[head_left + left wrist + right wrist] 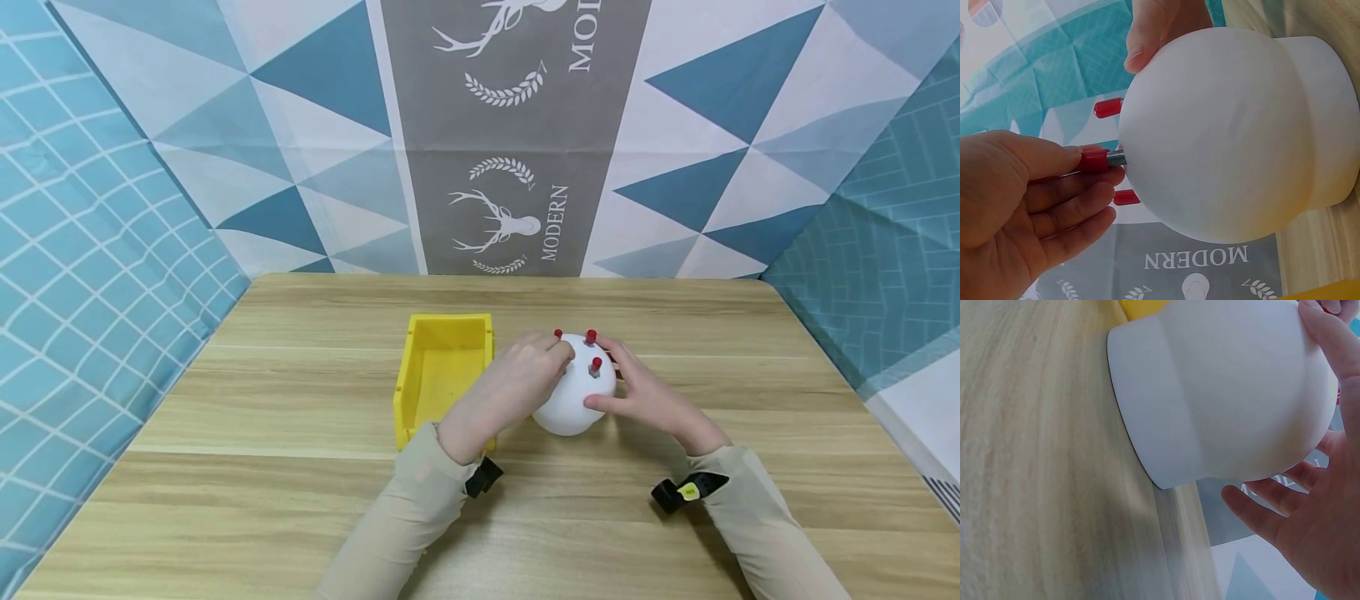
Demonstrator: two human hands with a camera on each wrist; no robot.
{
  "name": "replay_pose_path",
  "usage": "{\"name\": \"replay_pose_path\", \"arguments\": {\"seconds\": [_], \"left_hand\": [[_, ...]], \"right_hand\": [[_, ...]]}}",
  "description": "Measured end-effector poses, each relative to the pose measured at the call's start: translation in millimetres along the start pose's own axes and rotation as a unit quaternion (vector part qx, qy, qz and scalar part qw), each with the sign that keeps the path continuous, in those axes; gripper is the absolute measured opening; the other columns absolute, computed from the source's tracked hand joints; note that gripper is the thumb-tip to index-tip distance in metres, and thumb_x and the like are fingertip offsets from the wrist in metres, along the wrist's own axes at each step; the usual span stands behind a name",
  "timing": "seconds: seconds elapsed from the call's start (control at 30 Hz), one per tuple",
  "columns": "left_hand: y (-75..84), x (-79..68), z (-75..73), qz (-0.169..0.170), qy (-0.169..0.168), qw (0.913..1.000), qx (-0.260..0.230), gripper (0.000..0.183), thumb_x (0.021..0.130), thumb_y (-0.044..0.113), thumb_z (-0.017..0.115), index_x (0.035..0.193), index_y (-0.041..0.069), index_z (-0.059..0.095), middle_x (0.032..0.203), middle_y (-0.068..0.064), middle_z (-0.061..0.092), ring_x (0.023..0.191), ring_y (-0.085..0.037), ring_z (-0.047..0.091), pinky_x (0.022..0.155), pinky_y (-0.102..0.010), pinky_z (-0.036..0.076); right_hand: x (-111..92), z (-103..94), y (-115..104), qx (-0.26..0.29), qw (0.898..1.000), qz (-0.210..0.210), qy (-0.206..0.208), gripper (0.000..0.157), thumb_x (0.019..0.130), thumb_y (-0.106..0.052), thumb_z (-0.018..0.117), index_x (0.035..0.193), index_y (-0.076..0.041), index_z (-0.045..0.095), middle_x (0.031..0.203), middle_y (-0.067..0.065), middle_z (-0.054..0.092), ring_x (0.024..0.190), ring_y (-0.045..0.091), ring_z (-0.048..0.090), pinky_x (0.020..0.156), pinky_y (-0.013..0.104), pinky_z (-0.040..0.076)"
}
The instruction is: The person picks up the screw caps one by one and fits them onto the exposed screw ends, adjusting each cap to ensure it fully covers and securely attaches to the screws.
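A white rounded body point(567, 408) with a wider-than-neck dome and a short base stands on the wooden table. Several red-capped metal pegs rise from its top, one red-capped peg point(596, 367) facing the near right. My left hand point(517, 375) pinches the red cap of a threaded peg point(1094, 161) between thumb and index finger, its metal end right at the dome's top. The other left fingers are loosely bent. On the right side, my right hand point(652, 398) holds the dome, thumb along the near side and fingers round the far side.
A yellow open-topped bin point(405, 383) stands just left of the white body, partly behind the left forearm. The wooden table point(300, 500) reaches back to a patterned cloth wall point(502, 150).
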State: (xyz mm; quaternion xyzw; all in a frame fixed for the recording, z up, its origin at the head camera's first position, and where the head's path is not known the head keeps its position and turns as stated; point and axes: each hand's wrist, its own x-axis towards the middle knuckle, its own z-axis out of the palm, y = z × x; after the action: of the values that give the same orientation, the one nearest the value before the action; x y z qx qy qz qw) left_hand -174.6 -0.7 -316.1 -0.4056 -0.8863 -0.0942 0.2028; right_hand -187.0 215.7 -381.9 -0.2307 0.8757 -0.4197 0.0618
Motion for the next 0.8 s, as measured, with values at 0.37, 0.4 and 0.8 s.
{"name": "replay_pose_path", "arguments": {"seconds": [0.37, 0.4, 0.8], "left_hand": [[1.1, -0.9, 0.2, -0.018, -0.021, 0.9996, 0.001, 0.010, 0.087, 0.015, 0.060, 0.094, 0.010, 0.064, 0.089, 0.000, 0.064, 0.082, -0.014, 0.057, 0.077, -0.024, 0.049], [1.1, -1.1, 0.2, -0.020, -0.021, 0.9996, 0.000, 0.010, 0.087, 0.015, 0.060, 0.094, 0.010, 0.064, 0.089, 0.000, 0.064, 0.082, -0.013, 0.057, 0.077, -0.024, 0.049], [1.6, -1.0, 0.9, -0.018, -0.014, 0.9996, 0.015, 0.009, 0.087, 0.017, 0.060, 0.093, 0.010, 0.063, 0.087, 0.000, 0.063, 0.078, -0.014, 0.057, 0.077, -0.026, 0.049]], "right_hand": [[0.0, 0.6, -0.1, -0.001, 1.000, -0.004, 0.001, 0.089, 0.078, -0.033, 0.070, 0.144, -0.012, 0.014, 0.143, 0.009, 0.024, 0.124, 0.031, 0.036, 0.096, 0.052, 0.038], [0.0, 0.7, 0.0, -0.002, 1.000, -0.003, 0.001, 0.089, 0.078, -0.033, 0.070, 0.144, -0.012, 0.014, 0.143, 0.009, 0.024, 0.124, 0.031, 0.037, 0.096, 0.052, 0.038], [-0.3, 1.1, 0.0, -0.002, 1.000, 0.002, 0.002, 0.089, 0.078, -0.034, 0.070, 0.144, -0.012, 0.014, 0.143, 0.009, 0.024, 0.125, 0.032, 0.036, 0.097, 0.053, 0.037]]}}
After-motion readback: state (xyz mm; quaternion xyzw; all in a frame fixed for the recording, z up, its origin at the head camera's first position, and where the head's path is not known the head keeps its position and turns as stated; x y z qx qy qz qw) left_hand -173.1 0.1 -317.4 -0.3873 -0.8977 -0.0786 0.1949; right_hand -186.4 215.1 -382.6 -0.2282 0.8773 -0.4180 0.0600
